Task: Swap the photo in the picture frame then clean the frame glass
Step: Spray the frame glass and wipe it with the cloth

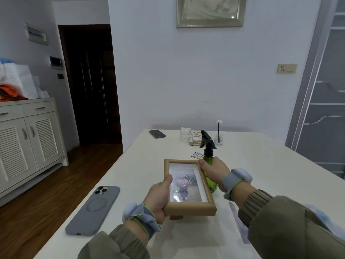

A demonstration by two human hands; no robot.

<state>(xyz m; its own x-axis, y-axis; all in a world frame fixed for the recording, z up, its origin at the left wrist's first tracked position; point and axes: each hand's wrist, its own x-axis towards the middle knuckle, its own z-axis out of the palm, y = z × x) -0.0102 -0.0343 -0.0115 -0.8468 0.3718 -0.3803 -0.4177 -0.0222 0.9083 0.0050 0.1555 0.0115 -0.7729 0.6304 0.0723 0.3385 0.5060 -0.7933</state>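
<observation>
A small wooden picture frame (188, 206) with a photo behind wet, droplet-covered glass (184, 184) is held above the white table (149, 165). My left hand (160, 195) grips the frame's left edge, thumb on the front. My right hand (212, 170) is wrapped around a green spray bottle (211, 182) with a black trigger head (206, 141), right next to the frame's far right corner. A printed card or photo (198, 155) lies flat on the table just beyond the bottle.
A grey phone (93, 210) lies face down at the left. At the table's far side are a dark phone (157, 134), a drinking glass (185, 132), a small box (195, 139) and a reed diffuser (218, 136). A grey cloth (238, 221) lies under my right forearm.
</observation>
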